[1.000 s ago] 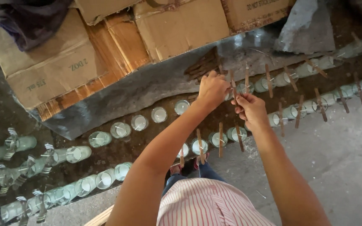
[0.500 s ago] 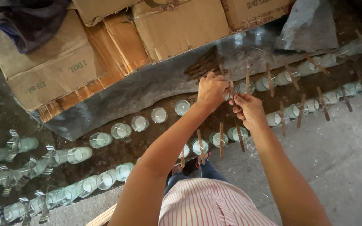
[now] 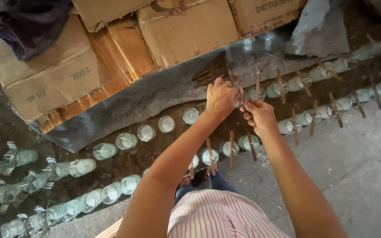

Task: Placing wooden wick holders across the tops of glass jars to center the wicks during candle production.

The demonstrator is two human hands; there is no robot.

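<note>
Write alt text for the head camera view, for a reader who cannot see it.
Seen from above, a person's left hand and right hand meet over a row of glass candle jars on the floor, fingers pinching thin wooden sticks. Many jars to the right carry a stick across the rim. Cardboard boxes stand behind the rows.

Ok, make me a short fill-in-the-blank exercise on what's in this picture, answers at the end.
1. Both hands, the left hand and right hand, work over a row of glass ____ filled with white wax.
2. Thin ____ sticks lie across many jars.
3. Behind the rows stand brown ____ boxes.
4. The person's shirt is ____.

Answers: jars, wooden, cardboard, striped
</note>
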